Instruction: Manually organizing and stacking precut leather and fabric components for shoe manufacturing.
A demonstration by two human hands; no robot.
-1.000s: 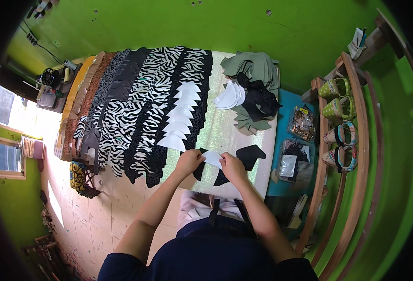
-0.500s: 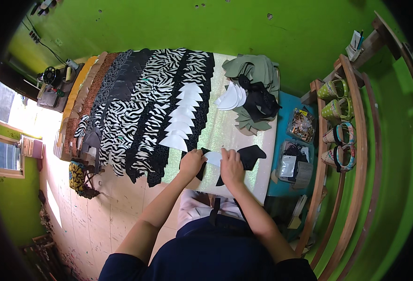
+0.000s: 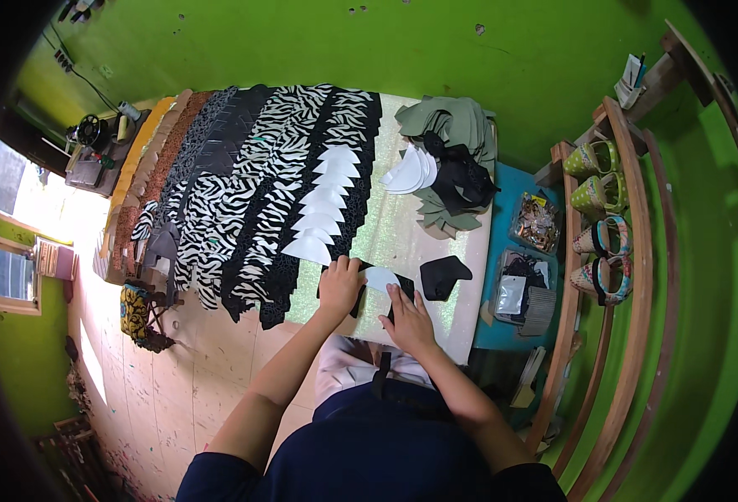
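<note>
Near the front edge of the table lies a black cut piece of material with a white half-round piece point(image 3: 377, 277) on top. My left hand point(image 3: 340, 289) has its fingers bent together over the left edge of the black piece. My right hand point(image 3: 409, 318) lies at the right side, fingers stretched and slightly apart, touching the white and black pieces. To its right, a separate loose black piece point(image 3: 446, 278) rests on the table. An overlapping row of white half-round pieces point(image 3: 324, 199) runs away from my left hand.
Zebra-print pieces point(image 3: 233, 192) cover much of the pale table point(image 3: 385, 226) on the left. Olive-green pieces point(image 3: 457, 125), a black heap point(image 3: 462, 186) and stacked white pieces point(image 3: 411, 171) are at the far right. Clear tubs point(image 3: 523, 289) stand beside a wooden shoe rack point(image 3: 639, 251).
My right hand has moved slightly left and nearer to me, and its fingers have spread out. The loose black piece on the right now shows whole, apart from the hand.
</note>
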